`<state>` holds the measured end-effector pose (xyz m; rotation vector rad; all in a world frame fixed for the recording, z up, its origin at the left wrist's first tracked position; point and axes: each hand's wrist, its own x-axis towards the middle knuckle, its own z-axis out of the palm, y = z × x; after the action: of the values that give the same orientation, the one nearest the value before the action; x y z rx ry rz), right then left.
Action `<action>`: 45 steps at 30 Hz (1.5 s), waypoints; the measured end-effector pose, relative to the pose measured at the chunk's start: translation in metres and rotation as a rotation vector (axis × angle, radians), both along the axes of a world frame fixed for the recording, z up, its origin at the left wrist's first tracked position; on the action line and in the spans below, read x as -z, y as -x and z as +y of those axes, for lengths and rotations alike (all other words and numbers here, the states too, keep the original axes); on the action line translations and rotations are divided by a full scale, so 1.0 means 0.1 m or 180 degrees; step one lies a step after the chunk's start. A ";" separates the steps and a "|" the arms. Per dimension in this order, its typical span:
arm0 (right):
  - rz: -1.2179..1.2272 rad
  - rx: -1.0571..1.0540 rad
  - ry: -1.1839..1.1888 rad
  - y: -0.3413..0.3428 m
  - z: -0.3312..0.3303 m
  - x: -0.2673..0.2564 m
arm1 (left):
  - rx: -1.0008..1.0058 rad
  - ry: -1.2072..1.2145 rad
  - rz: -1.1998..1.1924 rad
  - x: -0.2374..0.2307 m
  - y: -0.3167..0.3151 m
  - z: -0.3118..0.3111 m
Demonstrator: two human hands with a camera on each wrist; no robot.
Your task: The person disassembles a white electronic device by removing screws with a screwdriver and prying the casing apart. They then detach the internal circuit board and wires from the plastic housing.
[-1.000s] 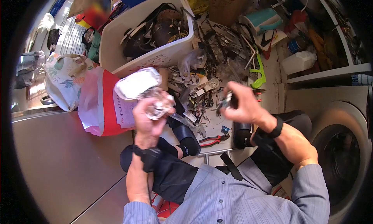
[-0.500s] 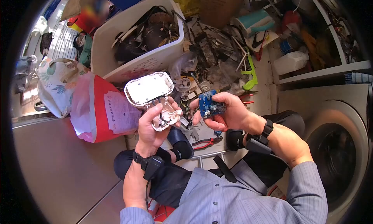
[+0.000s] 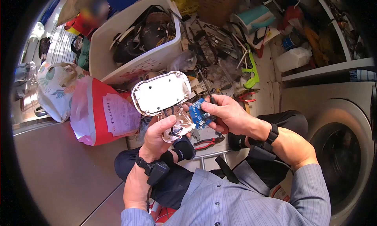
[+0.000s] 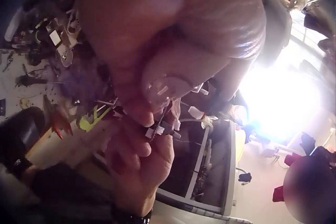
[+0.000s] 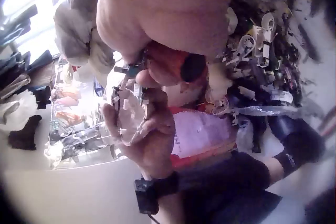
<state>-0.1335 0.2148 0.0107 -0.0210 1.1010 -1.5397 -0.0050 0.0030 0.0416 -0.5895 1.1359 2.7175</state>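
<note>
My left hand (image 3: 154,136) grips a white plastic casing (image 3: 163,92) by its narrower end. Its wide end shows a flat inner face with small screw holes, and dark wires run inside the narrow part. A blue circuit board (image 3: 197,115) is pinched between thumb and fingers of my right hand (image 3: 232,113), its edge right at the casing's open narrow end. Tucked in the same hand is a screwdriver, its thin shaft pointing up past the fingers; in the right wrist view its red and black handle (image 5: 170,62) shows under the palm.
Red-handled pliers (image 3: 209,143) lie on the floor between the feet. Beyond the hands spreads a heap of scrap parts (image 3: 220,49), with a bright green plastic piece (image 3: 251,73) beside it. A white bin (image 3: 135,67) and a red-and-white bag (image 3: 103,112) stand left; a washing machine (image 3: 326,98) stands right.
Both hands have come together from apart, the right moving left with the circuit board up to the casing. The casing has turned its inner face to the head camera and shifted right.
</note>
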 end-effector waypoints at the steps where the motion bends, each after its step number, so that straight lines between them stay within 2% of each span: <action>1: -0.0010 0.0006 0.0004 0.01 0.01 -0.02 | 0.0003 0.0038 -0.0021 0.01 0.00 -0.01; 3: 0.0205 -0.0171 -0.0141 0.02 0.05 -0.07 | 0.0039 0.0048 -0.0005 0.04 -0.02 -0.02; 7: 0.0148 -0.0148 -0.0205 -0.01 0.08 -0.07 | 0.0061 0.0090 -0.0052 0.04 -0.02 0.00; 19: -0.0472 0.0135 0.0318 -0.01 0.16 -0.05 | 0.0235 -0.0013 0.0122 0.05 0.06 0.02; 21: -0.0703 0.0230 -0.0149 -0.02 0.14 -0.05 | 0.0245 0.0103 0.0105 0.09 0.07 0.02; 24: -0.0800 0.0221 -0.0225 -0.04 0.15 -0.03 | 0.0247 0.0257 0.0053 0.13 0.07 0.03; 30: -0.0621 0.0132 0.0652 -0.06 0.22 0.13 | 0.0236 0.0306 0.0035 0.13 0.08 0.04; 31: -0.0624 0.0136 0.0656 -0.08 0.22 0.14 | 0.0271 0.0250 0.0009 0.12 0.08 0.03; 33: -0.0505 0.0186 0.0208 -0.12 0.22 0.11 | 0.0315 0.0199 -0.0018 0.11 0.07 0.02; 41: -0.0460 0.0202 0.0253 -0.21 0.28 -0.01 | 0.0279 -0.0024 -0.0018 0.06 0.01 0.08; 45: -0.0461 0.0167 0.0419 -0.23 0.28 -0.08 | 0.0317 0.0315 0.0054 0.04 0.00 0.14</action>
<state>-0.1107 0.2432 0.0186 0.0293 0.8912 -1.6324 -0.0046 0.0167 0.0379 -0.5093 1.2745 2.5997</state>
